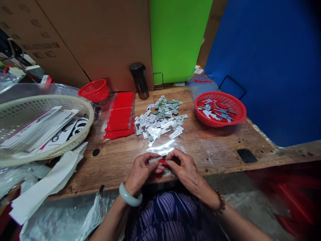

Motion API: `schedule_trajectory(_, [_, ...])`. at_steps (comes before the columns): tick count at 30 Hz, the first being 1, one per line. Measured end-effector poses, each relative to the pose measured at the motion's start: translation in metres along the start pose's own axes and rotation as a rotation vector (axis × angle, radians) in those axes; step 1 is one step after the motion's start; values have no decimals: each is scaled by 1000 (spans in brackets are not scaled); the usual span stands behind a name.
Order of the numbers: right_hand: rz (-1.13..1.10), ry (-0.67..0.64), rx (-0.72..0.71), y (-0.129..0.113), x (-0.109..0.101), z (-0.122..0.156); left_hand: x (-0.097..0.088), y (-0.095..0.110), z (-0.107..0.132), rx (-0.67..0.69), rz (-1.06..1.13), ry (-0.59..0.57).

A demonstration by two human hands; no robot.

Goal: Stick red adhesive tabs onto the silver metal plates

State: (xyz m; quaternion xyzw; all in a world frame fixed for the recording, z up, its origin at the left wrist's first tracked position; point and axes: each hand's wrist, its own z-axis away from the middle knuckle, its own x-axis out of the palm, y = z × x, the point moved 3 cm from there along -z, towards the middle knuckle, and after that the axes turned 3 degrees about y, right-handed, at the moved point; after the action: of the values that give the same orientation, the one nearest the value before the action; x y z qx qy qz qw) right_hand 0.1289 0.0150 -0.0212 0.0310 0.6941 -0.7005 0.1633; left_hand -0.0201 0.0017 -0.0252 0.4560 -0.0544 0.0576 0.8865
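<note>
Close to the table's front edge, my left hand [142, 170] pinches a small flat metal plate [155, 159]. My right hand [184, 169] is closed with thumb and fingertips on a red piece [163, 161] at the plate's right end. The red piece lies against the plate; how far they overlap is hidden by my fingers. Just beyond my hands is a loose pile of metal plates [160, 122] with small cut-outs. Left of the pile lie stacked sheets of red pieces [119, 115]. On the right, a red basket [220, 122] holds plates with red parts on them.
A large cream basket [87, 132] of printed cards stands at the left. Behind are a small red basket [94, 91], a dark bottle [140, 82] and upright cardboard [112, 43]. A blue panel [271, 73] stands at the right. Clear plastic [213, 150] lies on the wooden table [112, 164].
</note>
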Motion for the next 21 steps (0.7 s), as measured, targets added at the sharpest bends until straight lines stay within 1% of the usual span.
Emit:
schedule_trajectory(3, [4,-11,17,4,0,-2,-1,-1,0,-48,58,-7])
schedule_trajectory(8, [58,11,-25,8,2,-4,-2,-4,-1,-105,108,-14])
schedule_trajectory(14, [118,32,-94,8,3,-3,-2,-5,-1,-127,101,-7])
schedule_trajectory(21, [172,24,-115,8,3,1,-2,-5,-1,-137,85,-13])
